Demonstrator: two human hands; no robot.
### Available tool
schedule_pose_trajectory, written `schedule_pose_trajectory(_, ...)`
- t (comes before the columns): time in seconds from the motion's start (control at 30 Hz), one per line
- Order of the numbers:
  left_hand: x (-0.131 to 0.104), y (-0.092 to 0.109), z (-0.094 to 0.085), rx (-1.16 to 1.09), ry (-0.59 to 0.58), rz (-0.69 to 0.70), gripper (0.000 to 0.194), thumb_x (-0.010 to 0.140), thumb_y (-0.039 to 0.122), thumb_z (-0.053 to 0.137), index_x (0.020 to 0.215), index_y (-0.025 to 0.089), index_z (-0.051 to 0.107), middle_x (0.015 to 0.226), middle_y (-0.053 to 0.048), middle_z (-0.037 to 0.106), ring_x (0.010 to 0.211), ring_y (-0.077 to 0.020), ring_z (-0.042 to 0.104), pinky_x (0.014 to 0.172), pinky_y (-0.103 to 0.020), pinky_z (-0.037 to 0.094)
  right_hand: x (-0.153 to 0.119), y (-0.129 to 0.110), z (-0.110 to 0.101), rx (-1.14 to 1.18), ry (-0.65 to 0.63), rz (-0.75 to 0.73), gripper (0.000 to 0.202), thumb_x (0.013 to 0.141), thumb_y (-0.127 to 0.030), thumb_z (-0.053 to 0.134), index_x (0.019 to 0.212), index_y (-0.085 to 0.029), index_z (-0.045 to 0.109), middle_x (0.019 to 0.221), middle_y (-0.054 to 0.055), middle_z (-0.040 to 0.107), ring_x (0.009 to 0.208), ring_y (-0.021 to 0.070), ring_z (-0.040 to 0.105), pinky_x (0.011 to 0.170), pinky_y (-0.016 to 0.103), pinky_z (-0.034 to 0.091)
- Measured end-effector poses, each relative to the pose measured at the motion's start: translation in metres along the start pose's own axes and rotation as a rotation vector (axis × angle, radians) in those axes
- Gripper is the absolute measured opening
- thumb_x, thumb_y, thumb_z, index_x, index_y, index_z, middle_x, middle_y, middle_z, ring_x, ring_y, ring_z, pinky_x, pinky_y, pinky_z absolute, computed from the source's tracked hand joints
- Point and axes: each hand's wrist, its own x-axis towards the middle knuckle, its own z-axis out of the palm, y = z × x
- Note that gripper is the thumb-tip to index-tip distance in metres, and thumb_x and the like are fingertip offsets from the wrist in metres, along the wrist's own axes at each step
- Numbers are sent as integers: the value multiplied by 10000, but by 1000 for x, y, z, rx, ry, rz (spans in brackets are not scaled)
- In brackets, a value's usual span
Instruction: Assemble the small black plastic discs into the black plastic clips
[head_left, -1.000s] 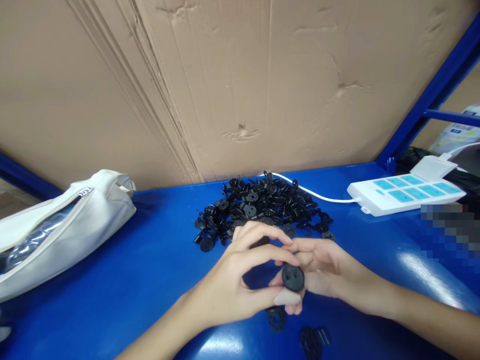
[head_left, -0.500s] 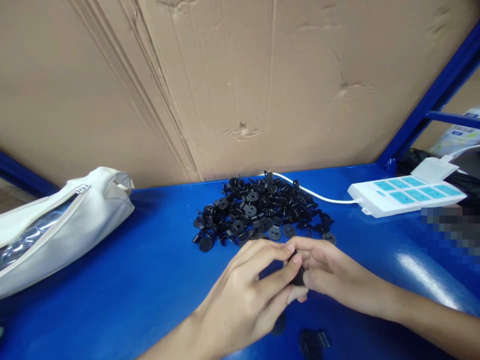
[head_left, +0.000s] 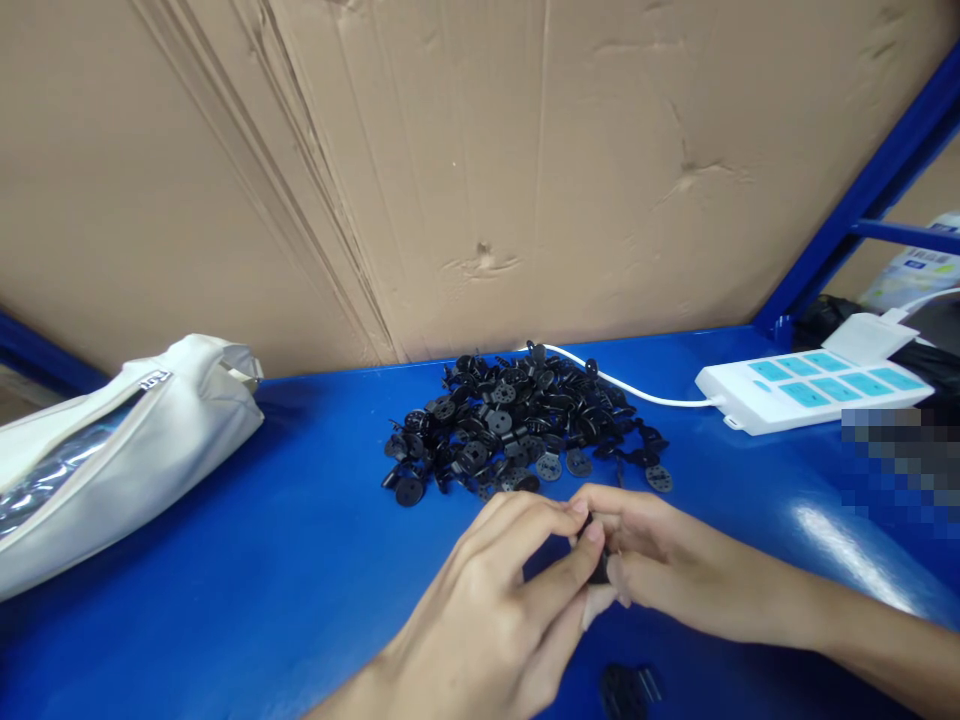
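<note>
Between the fingertips of both hands is a small black plastic piece (head_left: 598,568), mostly covered by the fingers. My left hand (head_left: 502,590) pinches it from the left, with thumb and fingers bent around it. From the right, my right hand (head_left: 660,555) grips the same piece with its thumb and curled fingers. Just beyond the hands lies a heap of black round plastic clips (head_left: 517,415), their discs dotted with small holes. Nearer to me, below the hands, a few more black clips (head_left: 624,690) lie together on the blue table (head_left: 300,600).
A white pouch (head_left: 172,430) with a partly opened zipper lies at the left. On the right sits a white power strip (head_left: 814,385) with blue sockets and a plugged-in adapter (head_left: 870,340); its white cable (head_left: 637,392) runs behind the heap. A cardboard sheet (head_left: 465,180) stands behind.
Both hands have shifted slightly down, still around the black plastic piece. A dark disc seen below the left hand is now hidden behind it.
</note>
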Motion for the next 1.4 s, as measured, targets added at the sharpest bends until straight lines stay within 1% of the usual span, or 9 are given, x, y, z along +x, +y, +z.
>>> schedule_pose_trajectory(0.2, 0, -3, -2, -1, -27, 3, 275, 853, 186, 631, 1117, 111, 625, 1020, -75, 614, 880, -165, 608, 786, -329, 548, -2, 1, 1, -64, 50, 75, 154, 737, -76, 406, 839, -177, 462, 685, -57, 432, 593, 86, 387, 567, 227, 327)
schedule_pose_trajectory(0.4, 5, -1, -7, 44, -61, 46, 246, 880, 185, 587, 1101, 86, 628, 976, -86, 642, 875, -182, 634, 769, -337, 564, -1, 2, 1, -12, 20, 82, 189, 745, -80, 439, 904, -169, 488, 734, -42, 473, 641, 100, 460, 621, 247, 379)
schedule_pose_trajectory(0.5, 6, -1, -6, 108, -74, 80, 242, 869, 175, 592, 1088, 80, 633, 935, -91, 658, 873, -197, 650, 757, -344, 579, -1, 2, -1, -14, 11, 106, 226, 729, -60, 429, 913, -173, 494, 732, -49, 444, 659, 99, 423, 628, 240, 358)
schedule_pose_trajectory(0.67, 6, 2, 0, 213, 0, 148, 171, 855, 137, 588, 1000, 81, 658, 840, -88, 683, 803, -191, 670, 689, -321, 592, -2, 0, -2, -15, -4, 122, 174, 769, -79, 430, 904, -170, 490, 774, -40, 440, 712, 108, 392, 661, 247, 343)
schedule_pose_trajectory(0.83, 5, 3, 3, 207, -8, 159, 149, 854, 91, 570, 964, 41, 656, 794, -90, 687, 778, -187, 675, 674, -304, 589, -3, -3, 0, -16, -2, 117, 97, 814, -119, 446, 891, -166, 482, 777, -35, 448, 717, 112, 400, 674, 252, 353)
schedule_pose_trajectory(1.13, 4, 1, 4, 107, 26, 79, 171, 873, 71, 534, 1012, 91, 632, 811, -59, 703, 753, -158, 681, 658, -286, 578, -2, -1, 0, -107, 2, 111, 123, 785, -102, 492, 865, -177, 548, 744, -33, 476, 700, 121, 464, 657, 244, 402)
schedule_pose_trajectory(1.27, 7, -10, -6, 42, -49, 70, 269, 902, 188, 564, 1163, 122, 577, 1014, -81, 703, 965, -170, 665, 821, -301, 567, 2, 3, -3, -116, -13, 37, 297, 824, -161, 525, 1110, -192, 599, 812, -2, 556, 775, 145, 535, 797, 300, 464)
schedule_pose_trajectory(1.33, 8, -18, -14, 104, -64, 40, 370, 912, 268, 561, 1254, 135, 515, 1188, -109, 641, 1104, -188, 604, 913, -335, 530, 3, 5, -8, -210, 87, 7, 431, 859, -245, 544, 1286, -194, 515, 890, 30, 587, 786, 154, 554, 803, 320, 484)
schedule_pose_trajectory(1.4, 10, -25, -23, 200, -22, -11, 427, 901, 298, 578, 1286, 141, 484, 1251, -124, 594, 1147, -207, 567, 941, -367, 498, 4, 5, -15, -403, 255, -56, 563, 862, -288, 571, 1397, -221, 408, 1079, 73, 571, 770, 147, 559, 758, 320, 502)
